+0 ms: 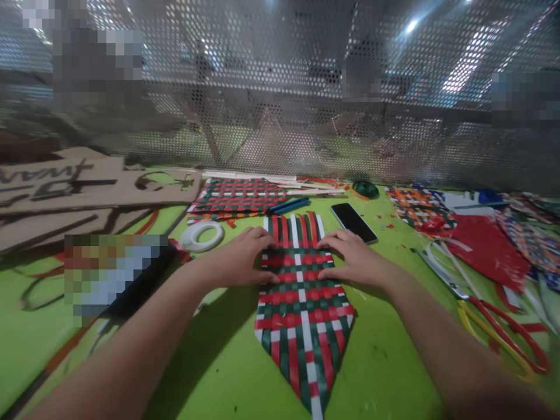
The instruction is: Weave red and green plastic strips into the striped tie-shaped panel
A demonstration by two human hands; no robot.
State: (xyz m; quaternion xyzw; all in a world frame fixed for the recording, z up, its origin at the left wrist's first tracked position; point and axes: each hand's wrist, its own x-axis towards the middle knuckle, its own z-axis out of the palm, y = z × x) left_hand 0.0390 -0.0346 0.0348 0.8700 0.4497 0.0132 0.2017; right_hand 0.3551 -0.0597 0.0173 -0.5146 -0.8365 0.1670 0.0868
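Note:
A woven strip piece (301, 297) in red, green and white lies flat on the green table, its pointed end towards me and its loose strip ends at the far side. My left hand (247, 256) holds its left edge, with the fingertips and thumb set on the weave. On the opposite edge, my right hand (352, 256) grips it in the same way. Both thumbs are spread from the fingers. A roll of white tape (202, 236) is beside my left wrist, and a phone (353, 221) lies just beyond my right hand.
Scissors with red and yellow handles (503, 332) lie at the right near a red sheet (487, 248) and woven scraps (417, 207). Behind are a second woven piece (240, 197), blue pens (289, 206) and a green ribbon roll (365, 188). Cut cardboard (100, 181) sits left; a perforated metal screen (271, 87) stands behind.

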